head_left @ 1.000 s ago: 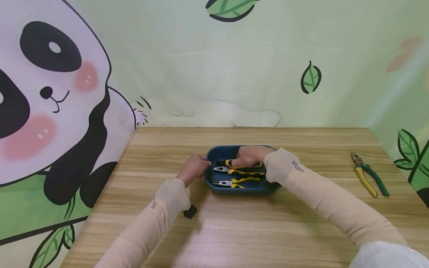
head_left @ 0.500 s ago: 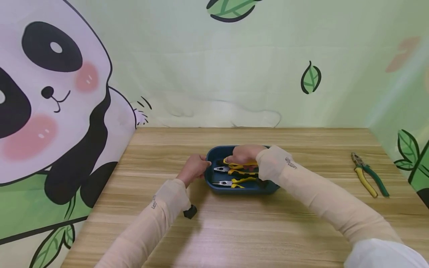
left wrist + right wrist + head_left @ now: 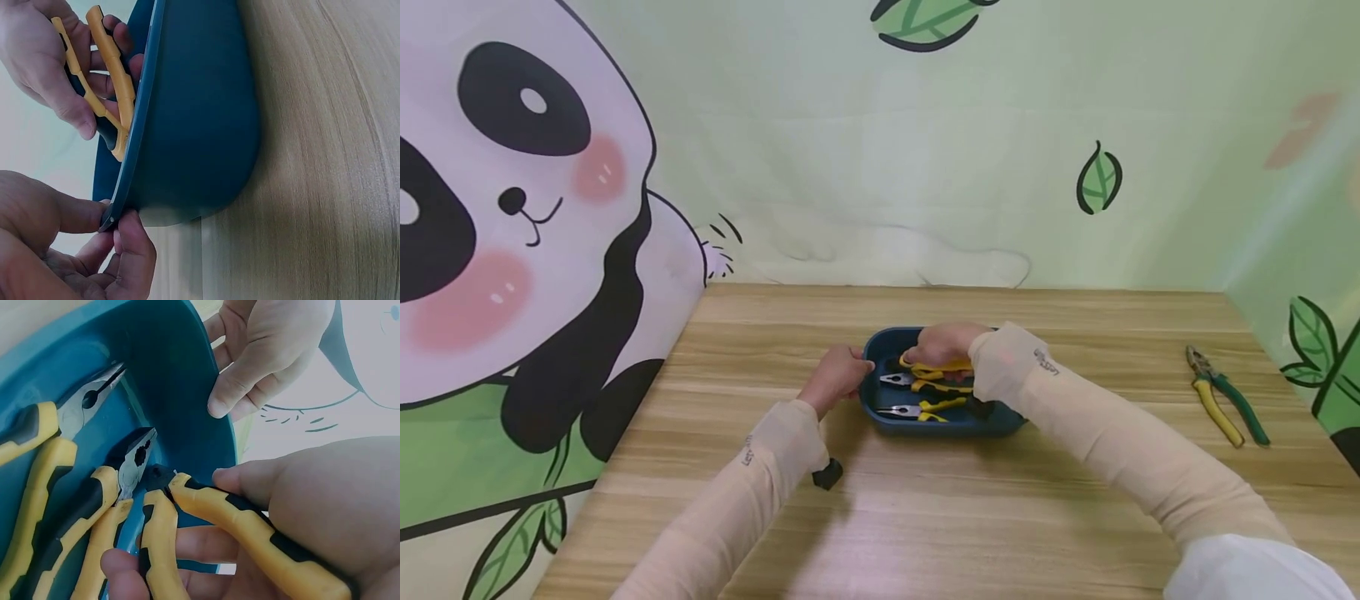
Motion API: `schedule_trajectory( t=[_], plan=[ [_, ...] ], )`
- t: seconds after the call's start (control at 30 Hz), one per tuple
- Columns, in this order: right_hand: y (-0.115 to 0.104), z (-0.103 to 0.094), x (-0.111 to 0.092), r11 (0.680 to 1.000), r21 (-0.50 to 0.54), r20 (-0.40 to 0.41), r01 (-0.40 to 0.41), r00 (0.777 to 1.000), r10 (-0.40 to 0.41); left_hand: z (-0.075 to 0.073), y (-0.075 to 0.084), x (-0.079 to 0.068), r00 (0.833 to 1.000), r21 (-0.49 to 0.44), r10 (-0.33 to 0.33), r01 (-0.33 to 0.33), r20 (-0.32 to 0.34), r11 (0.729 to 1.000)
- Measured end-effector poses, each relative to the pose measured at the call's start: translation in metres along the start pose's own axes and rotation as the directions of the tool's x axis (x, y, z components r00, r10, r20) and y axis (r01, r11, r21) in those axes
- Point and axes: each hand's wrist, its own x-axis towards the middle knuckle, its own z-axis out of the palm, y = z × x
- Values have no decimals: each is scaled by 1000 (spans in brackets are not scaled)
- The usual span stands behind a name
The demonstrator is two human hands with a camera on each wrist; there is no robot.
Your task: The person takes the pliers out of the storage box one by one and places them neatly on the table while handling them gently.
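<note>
My left hand [image 3: 838,375] pinches the left rim of a blue plastic tray [image 3: 940,428] between thumb and fingers. Inside the tray, my right hand [image 3: 949,343] holds pliers [image 3: 240,519] with yellow and black handles, their handles spread and fingers curled round one of them. The dark head of these pliers is small and partly hidden in the right wrist view. Beside them in the tray lie a second pair of pliers [image 3: 134,464] with blunt serrated jaws and long-nose pliers [image 3: 87,403], both yellow and black handled.
Farther right on the wooden table [image 3: 1000,517] lie pliers [image 3: 1223,396] with one yellow and one green handle. A small black block [image 3: 827,473] shows by the left wrist. Behind the table hangs a printed panda backdrop [image 3: 850,167].
My right hand has moved a little left within the tray, together with the pliers it holds. The left hand keeps its place on the rim. The head view has shifted slightly.
</note>
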Motion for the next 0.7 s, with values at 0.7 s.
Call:
schedule_trajectory(
  t=[0.7],
  plan=[
    [9,-4,-21,988,138,-34,65,998,-61,0,3,-2,1000,14,4,-4,-1,1000]
  ],
)
